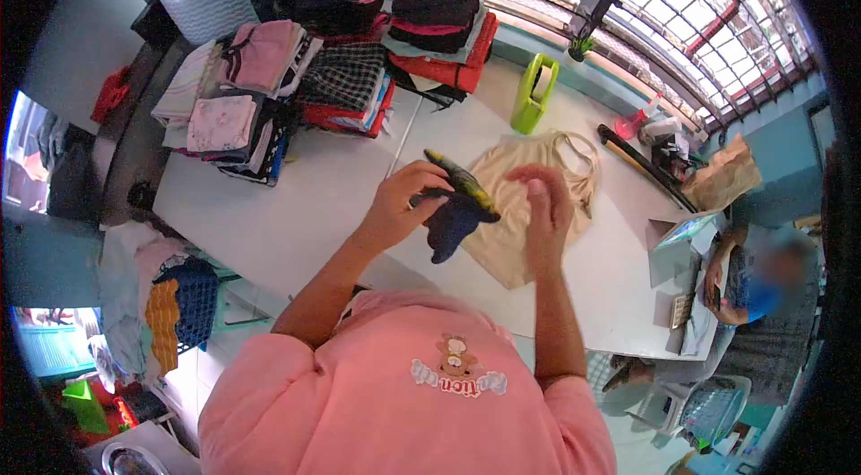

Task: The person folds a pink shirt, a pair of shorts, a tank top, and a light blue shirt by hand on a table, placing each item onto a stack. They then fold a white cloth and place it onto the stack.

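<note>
My left hand (408, 201) is closed on a small dark cloth (451, 224) with a yellow-green patterned part along its upper edge. The cloth is bunched and hangs above the white table (296, 197). To its right, my right hand (543, 201) is raised over a beige sleeveless top (502, 246) lying on the table. Its fingers are apart and hold nothing; it does not touch the dark cloth.
Folded clothes (260, 58) stand in several stacks at the back left. A green tape dispenser (535, 94) stands near the window. At the right are a long dark roll (646, 168), a brown paper bag (723, 172), a tablet (686, 230) and a seated person (762, 291).
</note>
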{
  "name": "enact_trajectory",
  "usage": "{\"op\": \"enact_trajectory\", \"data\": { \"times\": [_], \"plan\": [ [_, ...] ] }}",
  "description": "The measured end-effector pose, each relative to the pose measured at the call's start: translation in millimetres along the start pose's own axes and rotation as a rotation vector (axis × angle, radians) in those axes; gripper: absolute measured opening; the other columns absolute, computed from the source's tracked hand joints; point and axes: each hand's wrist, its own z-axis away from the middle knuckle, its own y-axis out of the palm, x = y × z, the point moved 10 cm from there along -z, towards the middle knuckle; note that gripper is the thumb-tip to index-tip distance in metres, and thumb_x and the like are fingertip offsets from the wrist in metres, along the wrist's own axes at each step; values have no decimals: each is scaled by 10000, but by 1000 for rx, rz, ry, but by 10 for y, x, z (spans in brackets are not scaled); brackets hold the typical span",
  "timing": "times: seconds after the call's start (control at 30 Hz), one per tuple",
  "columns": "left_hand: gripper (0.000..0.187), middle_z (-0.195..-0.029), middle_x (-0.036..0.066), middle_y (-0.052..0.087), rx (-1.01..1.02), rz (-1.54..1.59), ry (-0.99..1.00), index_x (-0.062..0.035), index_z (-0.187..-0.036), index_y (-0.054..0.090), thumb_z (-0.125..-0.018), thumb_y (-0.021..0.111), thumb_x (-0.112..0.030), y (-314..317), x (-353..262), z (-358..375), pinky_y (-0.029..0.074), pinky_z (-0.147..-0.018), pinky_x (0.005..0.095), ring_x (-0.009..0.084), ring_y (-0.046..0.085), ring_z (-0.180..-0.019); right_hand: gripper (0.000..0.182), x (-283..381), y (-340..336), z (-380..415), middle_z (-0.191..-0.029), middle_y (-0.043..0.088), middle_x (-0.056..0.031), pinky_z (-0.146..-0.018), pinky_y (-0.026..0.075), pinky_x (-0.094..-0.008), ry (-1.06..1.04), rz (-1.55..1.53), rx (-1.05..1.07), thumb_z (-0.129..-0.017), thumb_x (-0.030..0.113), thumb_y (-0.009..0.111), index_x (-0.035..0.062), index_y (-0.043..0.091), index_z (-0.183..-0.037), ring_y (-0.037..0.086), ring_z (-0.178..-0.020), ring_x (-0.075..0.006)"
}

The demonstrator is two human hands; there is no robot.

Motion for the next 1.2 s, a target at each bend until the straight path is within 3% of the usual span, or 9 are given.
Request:
{"op": "enact_trajectory", "data": {
  "times": [0.03, 0.1, 0.23, 0.57, 0.77, 0.93, 1.0, 1.1, 1.2],
  "plan": [
    [186, -927, 108, 542, 50, 18, 22, -44, -817, 581, -649, 601, 34, -3, -67, -25, 452, -726, 279, 206, 549, -846, 263, -31, -71, -81, -854, 587, -65, -711, 406, -257, 5, 3, -8, -849, 284, 480, 31, 540, -885, 520, -781, -139],
    [186, -902, 99, 554, 80, 15, 47, -50, -799, 587, -628, 592, 24, -52, -191, -100, 444, -727, 294, 210, 554, -826, 435, 276, 306, -86, -857, 587, -62, -793, 369, -327, -393, 129, 455, -854, 441, 379, 44, 555, -862, 501, -894, -207],
    [196, -869, 74, 564, 135, -11, 202, -46, -762, 578, -595, 535, 47, -92, -506, -187, 448, -623, 268, 177, 555, -737, 521, 282, 614, 93, -822, 571, -57, -853, 306, -389, -488, 268, 674, -791, 559, 358, 90, 573, -862, 467, -948, -254],
    [170, -834, 70, 559, -175, -117, 28, -5, -744, 569, -597, 501, 47, -883, -131, 42, 418, -636, 218, 104, 520, -739, 278, 460, 720, 356, -828, 542, -17, -909, 241, -452, -694, 745, 743, -632, 365, 658, 120, 576, -736, 446, -1009, -210],
    [187, -730, 85, 556, -270, -277, 135, -34, -696, 536, -553, 539, 87, -916, -182, 235, 432, -666, 296, 233, 545, -706, 239, 374, 564, 288, -1046, 464, -20, -945, 250, -431, -717, 686, 573, -659, 340, 653, 124, 557, -691, 397, -1086, -259],
    [244, -780, 72, 519, -282, -174, 138, -23, -749, 522, -577, 447, 133, -874, -447, 225, 410, -573, 206, 136, 511, -697, 256, 534, 412, 253, -1007, 491, -81, -818, 391, -382, -649, 342, 480, -681, 255, 668, 52, 516, -715, 456, -1002, -276],
    [250, -793, 69, 517, -283, -125, 126, -23, -764, 524, -583, 453, 134, -858, -410, 263, 410, -571, 201, 130, 512, -705, 213, -73, 478, 231, -1020, 502, -92, -795, 417, -319, 35, 146, 638, -717, 188, 654, 39, 526, -802, 510, -911, -239],
    [248, -803, 69, 526, -292, -107, 143, -20, -789, 528, -599, 481, 133, -813, -507, 254, 415, -574, 205, 125, 516, -713, 219, -98, 418, 239, -996, 499, -116, -754, 432, -286, -2, 220, 584, -745, 148, 620, 31, 504, -889, 530, -830, -225],
    [255, -799, 82, 572, -81, -19, 59, -38, -813, 552, -618, 505, 119, -516, -560, 203, 422, -565, 229, 133, 537, -687, 467, 3, 374, 264, -969, 512, -110, -757, 426, -334, 43, 244, 580, -693, 162, 646, 60, 432, -1095, 523, -869, -246]
  ]
}}
